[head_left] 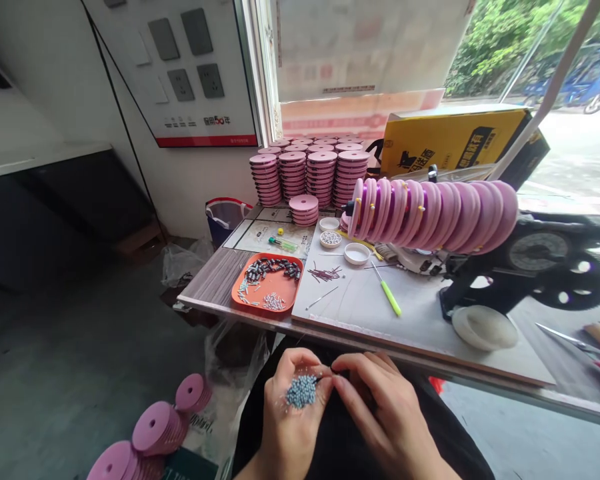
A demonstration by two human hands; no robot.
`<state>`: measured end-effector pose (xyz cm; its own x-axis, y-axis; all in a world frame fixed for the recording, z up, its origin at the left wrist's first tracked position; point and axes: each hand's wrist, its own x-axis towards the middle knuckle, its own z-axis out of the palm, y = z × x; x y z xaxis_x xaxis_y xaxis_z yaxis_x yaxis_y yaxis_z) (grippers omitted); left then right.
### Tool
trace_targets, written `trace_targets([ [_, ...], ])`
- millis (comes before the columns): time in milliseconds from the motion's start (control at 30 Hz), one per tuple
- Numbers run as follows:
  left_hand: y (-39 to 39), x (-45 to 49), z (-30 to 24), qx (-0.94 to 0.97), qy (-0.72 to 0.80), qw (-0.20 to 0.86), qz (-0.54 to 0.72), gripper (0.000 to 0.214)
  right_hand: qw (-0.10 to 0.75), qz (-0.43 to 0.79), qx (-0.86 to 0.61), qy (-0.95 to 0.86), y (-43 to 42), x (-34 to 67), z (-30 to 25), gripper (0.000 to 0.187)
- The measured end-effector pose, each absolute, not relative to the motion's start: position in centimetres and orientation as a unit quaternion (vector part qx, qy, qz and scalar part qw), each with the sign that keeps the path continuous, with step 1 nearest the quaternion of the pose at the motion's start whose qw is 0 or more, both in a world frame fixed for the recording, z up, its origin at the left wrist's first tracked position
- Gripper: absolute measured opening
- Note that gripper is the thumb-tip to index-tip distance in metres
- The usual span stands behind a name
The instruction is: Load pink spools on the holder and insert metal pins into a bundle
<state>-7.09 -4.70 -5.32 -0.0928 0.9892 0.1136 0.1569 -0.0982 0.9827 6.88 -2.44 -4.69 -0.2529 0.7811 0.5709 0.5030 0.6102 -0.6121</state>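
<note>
My left hand (pixel 295 407) is cupped palm up over my lap, curled around a heap of small blue-grey beads (pixel 301 391). Its fingertips meet those of my right hand (pixel 385 400), which is closed in a pinch. Whatever lies between the right fingertips is too small to make out. On the table just beyond sits an orange tray (pixel 239 299) with dark cylindrical pieces (pixel 267 269) and small silvery beads (pixel 274 301). To its right, on a pale board (pixel 350 303), lie thin dark sticks (pixel 325 272), a thin metal needle-like tool (pixel 322 298) and a green-handled tool (pixel 391 298).
Pink spools (pixel 323 175) stand stacked at the back. A black machine (pixel 545 250) at right carries a row of pink discs (pixel 430 215), with a white bowl (pixel 485 328) below. Scissors (pixel 580 343) lie far right. More pink spools (pixel 155 427) are on the floor at left.
</note>
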Motion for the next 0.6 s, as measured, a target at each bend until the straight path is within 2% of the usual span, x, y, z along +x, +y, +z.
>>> trace_targets([
  [100,-4.5,-7.0,-5.1,0.509,0.528,0.45,0.51,0.015,0.439,0.166,-0.417,-0.779,-2.5,6.9,-5.0,0.013],
  [233,-3.7,-6.9,-4.7,0.493,0.517,0.463,0.524,0.009,0.419,0.166,-0.413,-0.791,-2.5,7.0,-5.3,0.012],
  [300,-3.3,-6.8,-4.7,0.454,0.523,0.484,0.534,0.015,0.424,0.156,-0.409,-0.793,-2.5,7.0,-5.3,0.012],
  [467,-2.9,-7.0,-5.1,0.265,0.499,0.616,0.55,0.022,0.428,0.118,-0.404,-0.8,-2.7,7.3,-5.9,0.013],
  [600,-3.5,-7.2,-5.7,0.202,0.453,0.698,0.516,0.026,0.443,0.116,-0.404,-0.792,-2.9,7.5,-6.0,0.012],
])
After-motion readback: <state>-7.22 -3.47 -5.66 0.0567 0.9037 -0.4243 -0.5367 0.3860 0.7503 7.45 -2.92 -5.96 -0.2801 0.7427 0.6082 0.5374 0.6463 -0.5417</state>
